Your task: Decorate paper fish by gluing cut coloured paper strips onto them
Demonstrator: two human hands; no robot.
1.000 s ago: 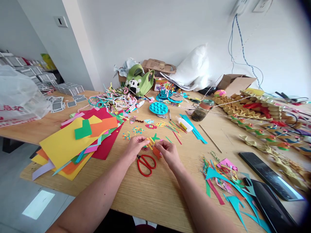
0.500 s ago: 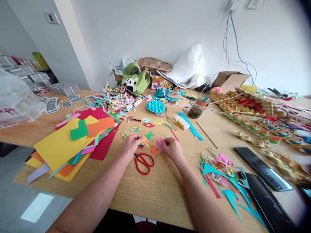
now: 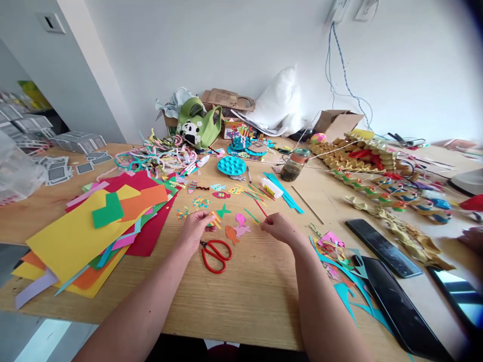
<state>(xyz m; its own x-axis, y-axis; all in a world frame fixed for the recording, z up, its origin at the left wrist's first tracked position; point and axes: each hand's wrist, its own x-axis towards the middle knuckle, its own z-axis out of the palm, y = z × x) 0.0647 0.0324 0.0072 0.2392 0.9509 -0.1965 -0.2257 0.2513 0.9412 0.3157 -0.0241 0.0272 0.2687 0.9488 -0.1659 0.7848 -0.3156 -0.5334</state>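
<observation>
My left hand [image 3: 196, 230] pinches a small orange paper cutout with yellow stripes [image 3: 216, 220]. Just below that hand lie red-handled scissors [image 3: 216, 255], their blades partly under the fingers. My right hand [image 3: 279, 229] is closed low over the table, fingertips beside the end of a thin green paper strip [image 3: 251, 215] and near a red strip [image 3: 260, 206]. Whether they grip anything is hidden. Between the hands are an orange paper fish [image 3: 231, 235], a bright pink fish [image 3: 240, 219], a paler pink cutout [image 3: 242, 231] and a green starfish [image 3: 224, 211].
Coloured paper sheets [image 3: 71, 226] pile up on the left. A glue bottle [image 3: 271, 187], a jar [image 3: 296, 165] and a blue dimpled disc [image 3: 231, 165] stand farther back. Paper scraps [image 3: 335, 251] and phones [image 3: 385, 247] occupy the right, where another person's hand [image 3: 471, 236] shows at the edge.
My right hand has moved right, away from the pink fish, which now lies uncovered. My left hand still holds the striped cutout. The view has turned slightly right.
</observation>
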